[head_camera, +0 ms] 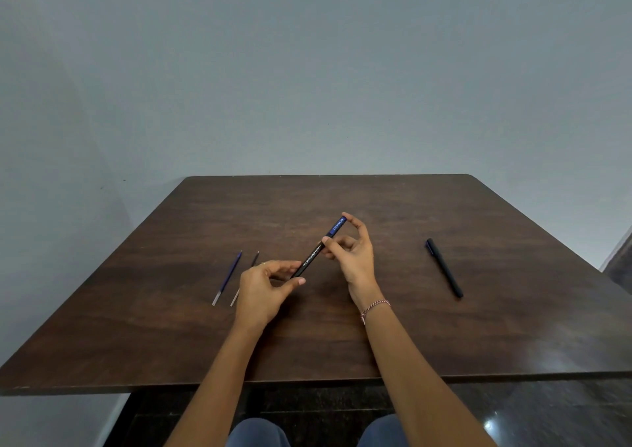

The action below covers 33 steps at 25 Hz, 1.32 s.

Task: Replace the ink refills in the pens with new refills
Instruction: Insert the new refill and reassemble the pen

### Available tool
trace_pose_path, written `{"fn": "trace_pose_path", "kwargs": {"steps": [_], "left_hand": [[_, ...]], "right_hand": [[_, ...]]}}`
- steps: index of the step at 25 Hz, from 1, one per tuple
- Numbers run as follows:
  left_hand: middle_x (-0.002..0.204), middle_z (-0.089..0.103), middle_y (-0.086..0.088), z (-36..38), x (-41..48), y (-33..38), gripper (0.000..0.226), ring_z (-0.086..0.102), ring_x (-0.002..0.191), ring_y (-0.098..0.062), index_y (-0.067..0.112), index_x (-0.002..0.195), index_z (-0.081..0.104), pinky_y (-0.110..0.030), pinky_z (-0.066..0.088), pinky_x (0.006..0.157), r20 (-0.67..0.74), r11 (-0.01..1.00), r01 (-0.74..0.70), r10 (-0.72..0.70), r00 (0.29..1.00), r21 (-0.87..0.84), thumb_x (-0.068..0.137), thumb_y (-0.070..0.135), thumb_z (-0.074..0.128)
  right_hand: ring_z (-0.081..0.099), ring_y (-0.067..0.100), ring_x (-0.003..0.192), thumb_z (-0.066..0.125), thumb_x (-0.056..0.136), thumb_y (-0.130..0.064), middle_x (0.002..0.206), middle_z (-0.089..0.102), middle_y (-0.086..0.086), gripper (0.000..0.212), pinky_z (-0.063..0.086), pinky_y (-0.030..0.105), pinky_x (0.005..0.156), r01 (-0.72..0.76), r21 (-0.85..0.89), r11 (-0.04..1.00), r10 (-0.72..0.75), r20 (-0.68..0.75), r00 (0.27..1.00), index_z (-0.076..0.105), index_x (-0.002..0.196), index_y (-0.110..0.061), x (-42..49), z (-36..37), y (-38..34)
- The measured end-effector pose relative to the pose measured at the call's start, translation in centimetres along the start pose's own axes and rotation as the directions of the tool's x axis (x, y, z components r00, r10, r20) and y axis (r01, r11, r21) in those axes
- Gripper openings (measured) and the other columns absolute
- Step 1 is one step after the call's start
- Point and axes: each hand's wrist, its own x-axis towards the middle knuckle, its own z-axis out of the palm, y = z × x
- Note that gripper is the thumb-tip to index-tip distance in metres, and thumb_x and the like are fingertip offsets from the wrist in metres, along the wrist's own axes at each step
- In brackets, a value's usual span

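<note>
Two knees in blue trousers [256,433] sit closest to us, below the near edge of the dark wooden table [342,344], and our bare forearms reach over that edge toward the middle. Our left hand [263,289] pinches the near end of a black pen [318,248] between thumb and curled fingers; a ring [263,263] shows on one finger. The pen slants away to the right over the table's centre, and whether it is lifted clear of the wood or resting on it we cannot tell. Its blue cap is at the far end and white lettering runs along the barrel. Our right hand [352,255], with a red-and-white thread band [374,306] at the wrist, grips the upper part: the thumb presses on the barrel just below the cap and the forefinger curls over the cap's far tip. Just left of our left hand, two thin refills lie on the table side by side, close but apart. The blue refill [227,277] is fully in view, while the darker refill [236,297] is partly hidden behind the left hand. Well apart, toward the right edge, a second black pen [444,268] lies capped, its blue clip at the far end. Beyond the far edge rises a plain grey wall [307,70].
</note>
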Motion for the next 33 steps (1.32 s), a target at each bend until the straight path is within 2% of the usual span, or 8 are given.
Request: {"fn": "trace_pose_path", "kwargs": {"steps": [6,8,12,19,23,28,30,33], "left_hand": [[0.082,0.07,0.016,0.0,-0.1,-0.2,0.038,0.065,0.079,0.006,0.031,0.098,0.071,-0.006,0.047,0.072,0.106,0.998,-0.028,0.034,0.994,-0.054,0.066,0.014,0.083],[0.082,0.07,0.014,0.0,-0.1,-0.3,0.039,0.066,0.077,0.004,0.035,0.095,0.069,-0.006,0.047,0.072,0.11,0.998,-0.024,0.031,0.993,-0.063,0.066,0.014,0.084],[0.085,0.07,0.014,-0.1,0.0,-0.4,0.037,0.067,0.076,0.003,0.027,0.098,0.072,-0.007,0.048,0.072,0.122,0.997,-0.015,0.024,0.992,-0.072,0.065,0.014,0.083],[0.078,0.073,0.007,-0.2,0.0,-0.5,0.037,0.069,0.076,0.0,0.029,0.094,0.072,-0.007,0.049,0.071,0.147,0.993,0.029,-0.012,0.989,-0.115,0.065,0.008,0.083],[0.077,0.073,0.006,-0.4,0.0,-0.7,0.038,0.071,0.073,-0.006,0.032,0.088,0.071,-0.016,0.054,0.072,0.153,0.988,0.055,-0.033,0.988,-0.144,0.065,0.005,0.083],[0.078,0.073,0.006,-0.3,0.0,-0.6,0.036,0.071,0.07,-0.008,0.03,0.088,0.072,-0.016,0.054,0.069,0.145,0.984,0.083,-0.06,0.988,-0.157,0.065,0.005,0.083],[0.08,0.073,0.007,-0.2,0.1,-0.6,0.036,0.071,0.07,-0.007,0.029,0.09,0.072,-0.015,0.054,0.069,0.155,0.986,0.084,-0.061,0.986,-0.145,0.065,0.007,0.083],[0.08,0.072,0.009,-0.1,0.2,-0.5,0.036,0.07,0.07,-0.006,0.027,0.092,0.073,-0.012,0.053,0.068,0.155,0.99,0.081,-0.063,0.986,-0.117,0.064,0.008,0.084]], "right_hand": [[0.067,0.008,0.063,0.067,0.084,0.002,0.079,0.068,0.009,0.058,0.055,0.021,0.062,-0.061,0.026,0.998,0.061,-0.008,0.998,0.046,0.132,-0.023,0.3,-0.2,0.2],[0.071,0.015,0.071,0.072,0.081,-0.001,0.082,0.071,0.011,0.062,0.057,0.025,0.066,-0.079,0.074,0.994,0.075,0.052,0.996,0.044,0.131,-0.026,0.2,-0.2,0.2],[0.074,0.023,0.078,0.079,0.073,-0.001,0.083,0.074,0.012,0.076,0.056,0.026,0.066,-0.127,0.096,0.987,0.109,0.17,0.979,0.039,0.131,-0.029,0.0,-0.3,0.3],[0.073,0.028,0.079,0.075,0.075,0.005,0.083,0.073,0.011,0.072,0.058,0.031,0.068,-0.17,0.158,0.973,0.13,0.236,0.963,0.036,0.122,-0.033,0.3,-0.9,0.5],[0.073,0.027,0.078,0.073,0.077,0.007,0.084,0.071,0.011,0.069,0.06,0.034,0.071,-0.182,0.141,0.973,0.144,0.244,0.959,0.035,0.12,-0.032,0.3,-0.8,0.4],[0.073,0.023,0.074,0.074,0.078,0.004,0.086,0.068,0.014,0.068,0.06,0.032,0.072,-0.133,0.066,0.989,0.12,0.171,0.978,0.035,0.124,-0.026,-0.2,-0.1,0.2],[0.073,0.02,0.076,0.072,0.081,-0.001,0.087,0.069,0.014,0.065,0.059,0.029,0.072,-0.117,0.002,0.993,0.115,0.163,0.98,0.034,0.129,-0.025,-0.2,0.1,0.2],[0.072,0.021,0.077,0.064,0.091,-0.02,0.084,0.072,0.012,0.05,0.058,0.032,0.075,-0.11,-0.07,0.991,0.119,0.134,0.984,0.035,0.133,-0.023,-0.1,0.4,0.4]]}}
